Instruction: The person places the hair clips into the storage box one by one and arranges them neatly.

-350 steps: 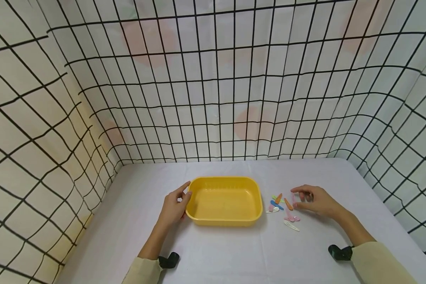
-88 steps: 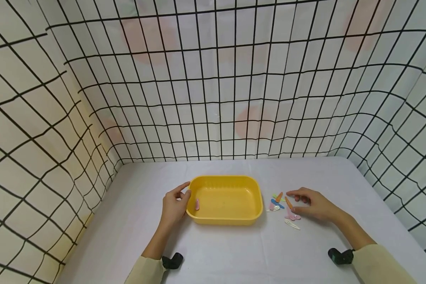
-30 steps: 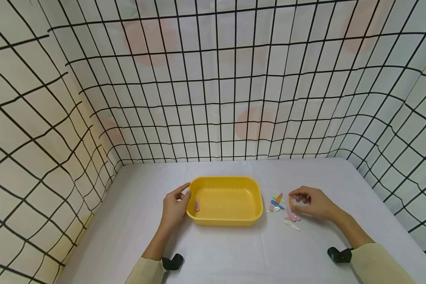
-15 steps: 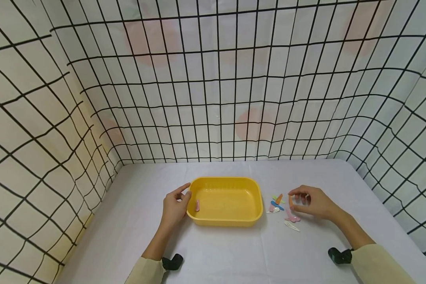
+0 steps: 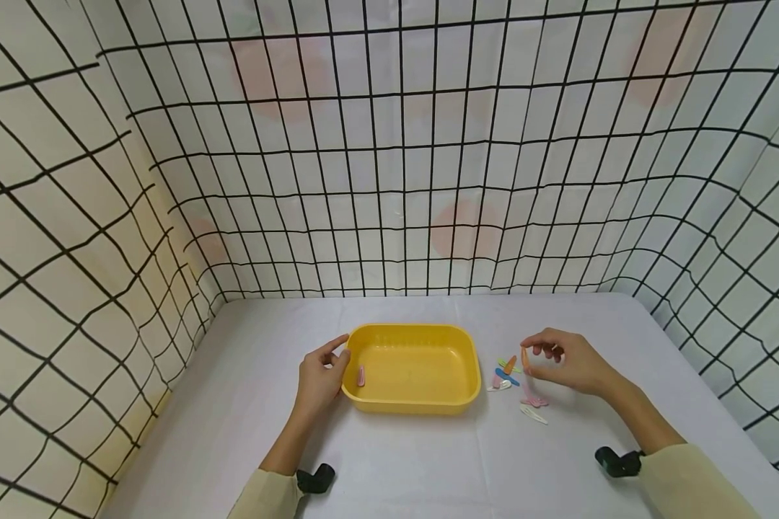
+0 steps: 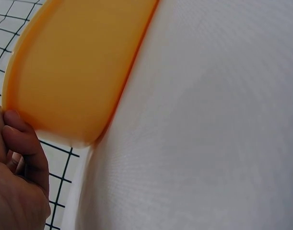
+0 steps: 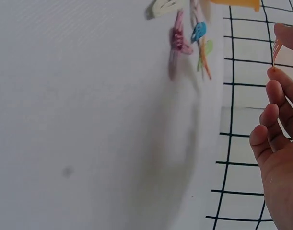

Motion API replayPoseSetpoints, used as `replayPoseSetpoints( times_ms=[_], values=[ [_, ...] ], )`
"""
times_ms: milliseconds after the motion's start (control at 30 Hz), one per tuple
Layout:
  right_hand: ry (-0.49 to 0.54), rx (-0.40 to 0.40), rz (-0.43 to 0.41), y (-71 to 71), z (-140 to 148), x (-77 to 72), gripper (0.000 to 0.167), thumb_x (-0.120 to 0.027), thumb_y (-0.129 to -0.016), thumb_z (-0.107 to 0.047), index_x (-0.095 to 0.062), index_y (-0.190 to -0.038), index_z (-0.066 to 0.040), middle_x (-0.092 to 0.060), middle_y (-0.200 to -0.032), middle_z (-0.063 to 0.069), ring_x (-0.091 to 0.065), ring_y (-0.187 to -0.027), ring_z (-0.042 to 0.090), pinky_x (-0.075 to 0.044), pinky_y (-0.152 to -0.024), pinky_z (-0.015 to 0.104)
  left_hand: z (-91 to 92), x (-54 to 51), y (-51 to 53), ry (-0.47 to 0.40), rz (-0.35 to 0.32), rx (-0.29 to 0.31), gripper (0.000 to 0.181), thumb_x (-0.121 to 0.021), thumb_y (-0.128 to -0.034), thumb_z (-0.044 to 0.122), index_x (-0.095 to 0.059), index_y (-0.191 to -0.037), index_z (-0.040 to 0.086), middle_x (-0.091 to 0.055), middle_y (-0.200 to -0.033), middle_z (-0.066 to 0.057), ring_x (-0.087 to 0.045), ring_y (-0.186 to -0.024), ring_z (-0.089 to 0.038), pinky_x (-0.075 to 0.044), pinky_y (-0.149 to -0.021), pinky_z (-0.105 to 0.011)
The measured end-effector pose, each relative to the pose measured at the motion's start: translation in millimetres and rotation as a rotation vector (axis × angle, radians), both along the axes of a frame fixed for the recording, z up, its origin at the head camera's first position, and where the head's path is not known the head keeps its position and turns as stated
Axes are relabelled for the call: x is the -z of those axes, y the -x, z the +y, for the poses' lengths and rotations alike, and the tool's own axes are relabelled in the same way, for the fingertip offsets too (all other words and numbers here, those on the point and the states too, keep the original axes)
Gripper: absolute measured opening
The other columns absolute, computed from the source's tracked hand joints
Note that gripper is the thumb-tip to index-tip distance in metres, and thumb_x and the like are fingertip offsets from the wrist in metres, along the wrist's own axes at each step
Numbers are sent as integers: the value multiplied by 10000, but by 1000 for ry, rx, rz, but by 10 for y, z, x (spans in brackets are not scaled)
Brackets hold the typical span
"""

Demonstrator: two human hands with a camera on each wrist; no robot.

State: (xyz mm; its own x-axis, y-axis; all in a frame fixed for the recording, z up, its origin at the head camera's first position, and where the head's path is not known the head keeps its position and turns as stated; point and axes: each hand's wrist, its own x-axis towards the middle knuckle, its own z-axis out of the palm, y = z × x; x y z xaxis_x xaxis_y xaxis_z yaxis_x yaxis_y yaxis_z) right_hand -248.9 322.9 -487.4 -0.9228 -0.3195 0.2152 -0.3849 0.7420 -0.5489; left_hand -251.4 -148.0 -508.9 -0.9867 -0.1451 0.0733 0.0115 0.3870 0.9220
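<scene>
My left hand [image 5: 320,375] grips the left end of a yellow plastic tray [image 5: 412,408]; in the left wrist view its curled fingers meet the tray wall [image 6: 64,86]. A pink hair clip [image 5: 361,375] lies inside, near the tray's left end. My right hand [image 5: 574,364] pinches an orange hair clip [image 5: 524,359] between thumb and index finger, raised off the cloth beside a small pile. That pile includes another orange clip [image 5: 510,365], a blue clip [image 5: 507,376] and pink clips [image 5: 534,400]. In the right wrist view, the pinched clip [image 7: 276,51] appears edge-on.
A white hair clip [image 5: 534,414] lies at the near side of the pile, right of the tray. White cloth [image 5: 415,468] covers the table. White walls with a black grid [image 5: 415,166] stand at the back and both sides.
The pink clip came into the tray between the oldest frame and 2.9 seconds ago. Since then my right hand has picked an orange clip from the pile and raised it slightly. My left hand stays put.
</scene>
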Motion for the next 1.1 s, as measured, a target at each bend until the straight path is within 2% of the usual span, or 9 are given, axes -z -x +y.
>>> replayPoseSetpoints(
  times_ms=[167,367,533,833,967,1100],
  values=[
    [-13,-15,28,-12,-109,-121,420,-854,-839,-329,-731,-1194,-140,-586,-913,-67,-502,-809,125,-468,-668,235,-2,-5,0,5,-5,-3,361,-674,-988,256,-696,-1349,241,-580,-708,-47,-451,-407,-158,-429,-399,-212],
    [1,-44,53,2,-227,-219,409,-870,-822,-304,-735,-1183,-168,-593,-911,-48,-526,-801,184,-475,-660,245,-2,-10,-4,10,-9,-5,358,-673,-988,260,-699,-1345,241,-582,-708,-46,-453,-410,-156,-427,-402,-210],
    [22,-67,92,29,-326,-290,415,-889,-802,-297,-739,-1170,-178,-574,-905,-97,-504,-781,131,-484,-653,268,1,-11,-1,8,-4,-3,355,-672,-988,262,-702,-1341,236,-580,-703,-47,-451,-412,-160,-429,-406,-208],
    [62,-94,92,71,-556,-382,408,-889,-798,-336,-739,-1153,-200,-584,-910,-99,-507,-786,115,-503,-662,260,0,-11,3,3,-3,1,364,-673,-989,257,-695,-1352,244,-576,-703,-45,-448,-408,-160,-429,-402,-212],
    [77,-102,92,89,-663,-406,412,-894,-790,-325,-745,-1149,-190,-606,-913,-73,-528,-790,154,-523,-668,285,6,-17,2,3,-3,4,363,-674,-989,263,-695,-1351,244,-578,-704,-48,-449,-404,-158,-429,-399,-212],
    [95,-90,57,103,-790,-434,423,-892,-783,-324,-752,-1154,-177,-625,-915,-26,-554,-798,216,-533,-671,276,5,-27,-5,3,-11,-2,364,-676,-987,266,-697,-1350,241,-581,-706,-47,-450,-411,-160,-429,-402,-213]
  ],
)
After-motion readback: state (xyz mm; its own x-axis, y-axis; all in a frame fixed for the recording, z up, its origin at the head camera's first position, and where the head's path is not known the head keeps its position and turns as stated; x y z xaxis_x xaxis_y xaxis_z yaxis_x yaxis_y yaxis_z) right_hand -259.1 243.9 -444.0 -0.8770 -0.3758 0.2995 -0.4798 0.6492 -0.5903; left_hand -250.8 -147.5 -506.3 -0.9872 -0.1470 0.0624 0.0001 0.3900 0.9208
